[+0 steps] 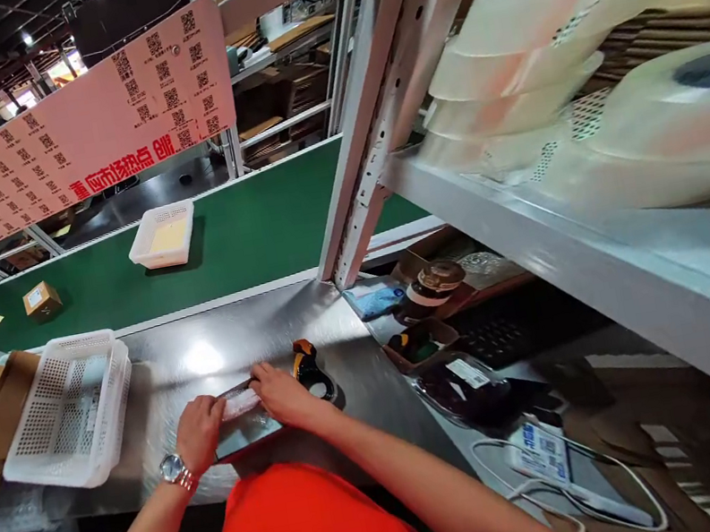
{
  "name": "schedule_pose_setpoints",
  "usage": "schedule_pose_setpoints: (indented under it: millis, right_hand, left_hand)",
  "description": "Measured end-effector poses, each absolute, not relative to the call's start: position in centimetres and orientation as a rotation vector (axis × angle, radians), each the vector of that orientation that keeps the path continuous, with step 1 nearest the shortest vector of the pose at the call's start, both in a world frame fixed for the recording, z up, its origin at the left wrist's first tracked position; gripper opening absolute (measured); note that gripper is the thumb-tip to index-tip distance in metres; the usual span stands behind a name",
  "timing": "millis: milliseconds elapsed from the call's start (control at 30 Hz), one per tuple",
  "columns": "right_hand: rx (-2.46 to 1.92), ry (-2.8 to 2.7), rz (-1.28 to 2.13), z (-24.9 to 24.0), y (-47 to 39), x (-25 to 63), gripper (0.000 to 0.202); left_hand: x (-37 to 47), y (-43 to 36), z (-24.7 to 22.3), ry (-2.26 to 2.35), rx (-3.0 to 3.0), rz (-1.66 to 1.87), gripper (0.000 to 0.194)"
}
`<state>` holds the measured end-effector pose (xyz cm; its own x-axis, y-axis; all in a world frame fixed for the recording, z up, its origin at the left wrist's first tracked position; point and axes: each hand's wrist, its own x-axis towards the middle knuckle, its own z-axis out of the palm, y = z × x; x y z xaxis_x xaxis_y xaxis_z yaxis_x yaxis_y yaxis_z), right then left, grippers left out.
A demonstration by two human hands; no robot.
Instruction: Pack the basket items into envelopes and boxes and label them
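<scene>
A small clear-wrapped bundle (240,402) lies over a flat, dark-edged item (250,431) near the front edge of the metal table. My left hand (198,430), with a watch on the wrist, has its fingers closed on the bundle's left end. At the other end, the fingers of my right hand (278,395) press round the bundle. Just right of that hand, a black and orange tape dispenser (310,373) rests on the table (202,328). What the bundle contains cannot be made out.
Stacked white baskets (73,413) and open cardboard (2,416) stand left. Behind runs a green conveyor (253,228) with a white basket (164,235) and small box (42,301). A metal post (364,119) and shelf with tape rolls (513,31) stand right.
</scene>
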<state>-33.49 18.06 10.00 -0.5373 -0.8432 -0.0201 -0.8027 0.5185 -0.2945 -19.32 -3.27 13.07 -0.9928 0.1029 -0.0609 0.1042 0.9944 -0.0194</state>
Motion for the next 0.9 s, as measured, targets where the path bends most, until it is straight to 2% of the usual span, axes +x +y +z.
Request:
schedule_pose_setpoints:
  millis: [167, 300, 367, 467, 533, 800, 900]
  right_hand:
    - [-1.423, 2.577, -0.233, 10.0, 17.1, -33.6, 0.026]
    - [-1.414, 2.563, -0.227, 10.2, 16.7, -33.8, 0.024]
    - [-1.399, 2.574, -0.286, 10.1, 17.0, -33.7, 0.02]
    - [-1.394, 2.669, -0.52, 9.7, 18.1, -33.1, 0.03]
    - [-1.416, 2.729, -0.607, 9.3, 18.7, -32.5, 0.028]
    - [-1.631, 2.473, -0.245, 9.1, 17.0, -32.0, 0.029]
    - [-1.556, 2.426, -0.115, 9.7, 16.5, -32.3, 0.026]
  left_hand:
    - [-21.2, -1.8, 12.6, 3.064, 0.054, -0.046, 0.027]
    - [-21.8, -1.2, 12.2, 3.063, -0.064, -0.075, 0.027]
    - [-21.8, -1.1, 11.7, 3.055, -0.107, -0.102, 0.029]
    - [-21.6, -0.9, 11.1, 3.043, -0.115, -0.103, 0.031]
    - [-21.6, -0.7, 10.9, 3.034, -0.112, -0.105, 0.031]
    - [-22.0, -0.3, 10.7, 3.029, -0.144, -0.015, 0.032]
    - [-21.3, -0.6, 10.9, 3.044, -0.146, 0.175, 0.05]
